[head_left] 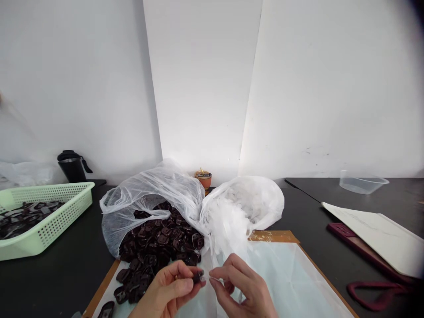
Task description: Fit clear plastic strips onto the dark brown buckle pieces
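Between thumb and fingers, my left hand (174, 289) grips a small dark brown plastic piece (198, 277). My right hand (241, 285) pinches a thin, whitish clear piece (216, 278) close to it; whether the two pieces touch is hard to tell. A heap of similar glossy dark brown pieces (165, 238) spills from a clear plastic bag (132, 198) behind my left hand. Behind my right hand, another plastic bag (268, 194) lies open with a mass of white translucent pieces (228, 225) coming out.
Under the hands lies a pale sheet (291, 274) on a brown board (274, 236). At left stand a green basket (66, 212) of dark pieces and a black tumbler (71, 167). An orange cup (203, 179) is behind; a clear tub (361, 183) and maroon-framed item (364, 251) sit right.
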Tool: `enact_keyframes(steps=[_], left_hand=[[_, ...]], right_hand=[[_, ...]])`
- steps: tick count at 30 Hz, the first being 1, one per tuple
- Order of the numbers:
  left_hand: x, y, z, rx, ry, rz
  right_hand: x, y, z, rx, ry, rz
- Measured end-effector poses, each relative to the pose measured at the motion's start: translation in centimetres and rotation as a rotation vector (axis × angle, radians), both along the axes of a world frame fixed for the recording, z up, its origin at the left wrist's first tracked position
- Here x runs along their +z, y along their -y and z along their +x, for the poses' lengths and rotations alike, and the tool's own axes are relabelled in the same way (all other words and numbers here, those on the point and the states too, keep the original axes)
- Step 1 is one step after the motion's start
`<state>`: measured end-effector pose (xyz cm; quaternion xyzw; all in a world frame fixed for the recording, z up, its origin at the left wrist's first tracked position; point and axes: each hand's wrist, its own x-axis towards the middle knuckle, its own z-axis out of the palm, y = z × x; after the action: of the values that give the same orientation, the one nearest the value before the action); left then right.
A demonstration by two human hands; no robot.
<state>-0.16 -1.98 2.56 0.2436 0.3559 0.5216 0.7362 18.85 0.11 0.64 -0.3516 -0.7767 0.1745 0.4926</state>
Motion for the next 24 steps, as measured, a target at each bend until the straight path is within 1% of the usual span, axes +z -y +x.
enact_keyframes(steps=[3, 7, 12, 17, 21, 24], left_hand=[[0.2, 0.1, 0.0, -0.023, -0.003, 0.008], [0.3, 0.1, 0.2, -0.008, -0.017, -0.013], [0.1, 0.1, 0.3, -0.013, -0.034, -0.024], [-0.1, 0.0, 0.4, -0.025, -0.042, -0.013], [0.0, 0.0, 0.5, -0.009, -0.053, -0.008], [-0.1, 0.1, 0.5, -0.021, -0.052, -0.010]], right_hand=[[0.0, 0.1, -0.1, 0.005, 0.002, 0.020], [-0.3, 0.2, -0.3, -0.004, 0.010, 0.023], [-0.7, 0.0, -0.4, -0.045, 0.097, 0.058], [-1.0, -0.1, -0.3, -0.056, 0.155, 0.103], [-1.0, -0.1, -0.4, -0.035, 0.146, 0.069], [-0.8, 0.0, -0.4, -0.021, 0.132, 0.044]])
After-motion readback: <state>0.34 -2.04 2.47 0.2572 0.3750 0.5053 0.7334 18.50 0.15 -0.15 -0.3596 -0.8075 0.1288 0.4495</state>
